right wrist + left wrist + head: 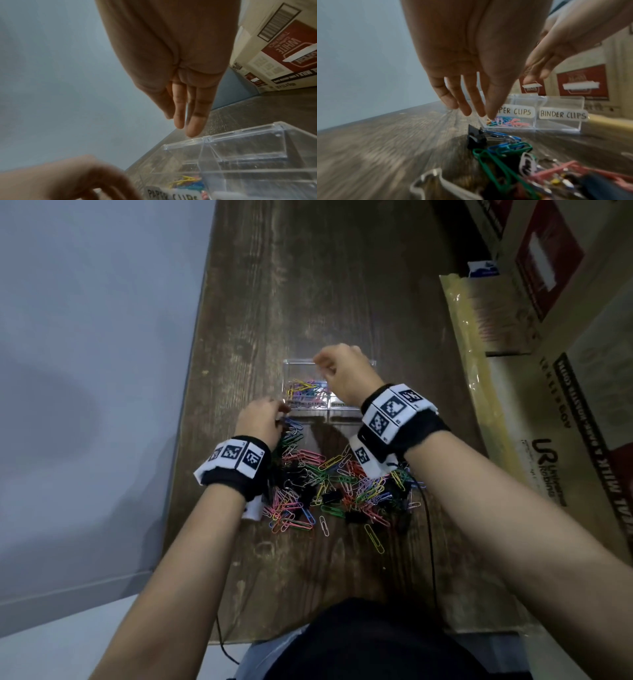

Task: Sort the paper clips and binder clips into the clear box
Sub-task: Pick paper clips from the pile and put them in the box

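A clear two-compartment box (294, 361) stands mid-table, labelled "PAPER CLIPS" and "BINDER CLIPS" (559, 123). Coloured paper clips (306, 390) lie in its left compartment; the right one looks bare (248, 142). A mixed pile of paper clips and black binder clips (325, 481) spreads in front of it. My right hand (320, 361) hovers over the box, fingers straight and together (180, 124), holding nothing. My left hand (279, 409) is at the pile's far left corner. Its fingers point down (481, 113) just above a black binder clip (476, 138), without gripping it.
Printed cardboard boxes (565, 337) and a yellowish wrapped pack (479, 371) line the table's right side. The table's left edge (191, 405) drops off close to my left hand. A thin black cable (430, 542) runs from the pile toward me.
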The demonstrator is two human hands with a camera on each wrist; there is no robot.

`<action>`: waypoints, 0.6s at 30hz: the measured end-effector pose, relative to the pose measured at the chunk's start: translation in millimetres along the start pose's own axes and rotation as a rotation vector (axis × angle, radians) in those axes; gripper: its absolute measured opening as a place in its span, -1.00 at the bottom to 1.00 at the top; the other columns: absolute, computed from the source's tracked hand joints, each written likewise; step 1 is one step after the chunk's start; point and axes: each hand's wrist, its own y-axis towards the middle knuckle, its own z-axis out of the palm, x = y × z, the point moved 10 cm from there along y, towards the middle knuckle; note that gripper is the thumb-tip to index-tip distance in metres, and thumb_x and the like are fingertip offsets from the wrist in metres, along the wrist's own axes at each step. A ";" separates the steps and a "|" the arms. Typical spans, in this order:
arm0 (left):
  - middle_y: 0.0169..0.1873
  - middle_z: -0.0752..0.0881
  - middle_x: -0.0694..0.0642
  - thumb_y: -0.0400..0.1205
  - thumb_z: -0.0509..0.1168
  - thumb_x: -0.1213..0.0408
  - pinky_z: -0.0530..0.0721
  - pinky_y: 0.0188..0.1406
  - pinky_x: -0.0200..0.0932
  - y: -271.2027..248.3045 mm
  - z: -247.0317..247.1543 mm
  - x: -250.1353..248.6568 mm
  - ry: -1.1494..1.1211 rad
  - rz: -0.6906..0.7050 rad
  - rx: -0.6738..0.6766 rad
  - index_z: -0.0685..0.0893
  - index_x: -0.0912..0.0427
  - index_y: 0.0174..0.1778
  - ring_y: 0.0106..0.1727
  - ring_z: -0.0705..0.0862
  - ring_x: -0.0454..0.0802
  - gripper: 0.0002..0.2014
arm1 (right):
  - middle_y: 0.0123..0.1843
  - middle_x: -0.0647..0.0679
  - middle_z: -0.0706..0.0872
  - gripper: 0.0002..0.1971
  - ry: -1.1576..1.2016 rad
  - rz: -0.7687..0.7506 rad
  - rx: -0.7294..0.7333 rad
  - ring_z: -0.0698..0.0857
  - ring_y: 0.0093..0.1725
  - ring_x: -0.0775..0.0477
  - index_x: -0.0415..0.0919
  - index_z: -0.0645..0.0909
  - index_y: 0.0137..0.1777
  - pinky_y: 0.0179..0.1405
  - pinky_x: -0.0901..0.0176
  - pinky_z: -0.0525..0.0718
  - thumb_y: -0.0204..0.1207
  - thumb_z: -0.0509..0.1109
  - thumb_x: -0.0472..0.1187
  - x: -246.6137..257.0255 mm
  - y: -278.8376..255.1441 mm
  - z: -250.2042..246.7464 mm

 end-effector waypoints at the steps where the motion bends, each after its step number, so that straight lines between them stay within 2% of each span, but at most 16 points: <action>1: 0.26 0.61 0.19 0.56 0.31 0.29 0.46 0.28 0.11 2.7 4.3 -3.7 0.064 0.020 0.051 0.59 0.13 0.24 0.31 0.53 0.20 -0.68 | 0.15 -0.22 0.76 -0.76 0.000 -0.004 0.003 0.70 0.16 -0.15 -0.28 0.68 0.17 0.27 0.08 0.63 0.58 0.26 -0.40 -4.5 -8.1 1.7; 2: 0.32 0.57 0.17 0.57 0.32 0.19 0.41 0.34 0.12 5.0 9.0 -6.2 0.118 0.032 0.107 0.54 0.12 0.31 0.37 0.48 0.18 -0.62 | 0.11 -0.20 0.77 -0.78 -0.007 -0.005 0.027 0.72 0.12 -0.12 -0.29 0.70 0.11 0.22 0.13 0.64 0.58 0.27 -0.40 -10.6 -17.4 6.1; 4: 0.41 0.49 0.15 0.55 0.33 0.03 0.33 0.41 0.16 9.3 16.3 -9.7 0.210 0.055 0.183 0.47 0.10 0.39 0.44 0.41 0.17 -0.50 | 0.10 -0.17 0.77 -0.79 -0.035 0.025 0.132 0.73 0.07 -0.10 -0.27 0.71 0.08 0.21 0.07 0.68 0.58 0.27 -0.40 -26.6 -39.1 22.4; 6: 0.42 0.46 0.15 0.53 0.32 -0.05 0.32 0.43 0.18 11.2 21.8 -11.4 0.274 0.072 0.214 0.46 0.09 0.39 0.46 0.39 0.18 -0.46 | 0.16 -0.16 0.74 -0.77 -0.069 0.069 0.246 0.71 0.09 -0.09 -0.25 0.67 0.16 0.21 0.07 0.67 0.59 0.26 -0.39 -44.1 -58.9 40.1; 8: 0.40 0.47 0.17 0.53 0.31 -0.06 0.32 0.43 0.18 9.0 23.3 -11.2 0.255 0.065 0.202 0.49 0.09 0.35 0.44 0.40 0.18 -0.49 | 0.26 -0.16 0.68 -0.72 -0.094 0.092 0.323 0.67 0.19 -0.12 -0.24 0.61 0.26 0.25 0.06 0.63 0.59 0.25 -0.38 -56.0 -73.3 54.3; 12: 0.25 0.56 0.21 0.57 0.32 0.17 0.43 0.34 0.13 1.4 9.5 4.4 0.093 -0.014 0.052 0.56 0.16 0.20 0.32 0.50 0.19 -0.69 | 0.27 -0.19 0.61 -0.71 -0.224 0.019 0.394 0.59 0.26 -0.20 -0.26 0.65 0.22 0.27 -0.05 0.60 0.59 0.20 -0.42 -58.7 -87.9 74.1; 15: 0.16 0.62 0.27 0.58 0.27 0.42 0.52 0.25 0.11 -6.1 8.1 26.4 -0.016 -0.085 0.052 0.61 0.24 0.14 0.24 0.58 0.24 -0.78 | 0.20 -0.16 0.66 -0.72 -0.314 -0.009 0.399 0.63 0.22 -0.19 -0.25 0.67 0.15 0.23 -0.09 0.63 0.56 0.21 -0.44 -48.7 -86.0 81.0; 18: 0.11 0.68 0.27 0.54 0.20 0.60 0.59 0.16 0.02 -11.8 1.9 44.9 -0.117 -0.144 0.033 0.67 0.27 0.06 0.12 0.66 0.21 -0.73 | 0.30 -0.15 0.61 -0.66 -0.345 -0.100 0.361 0.56 0.30 -0.19 -0.25 0.58 0.31 0.32 -0.08 0.59 0.56 0.23 -0.42 -17.3 -69.2 86.3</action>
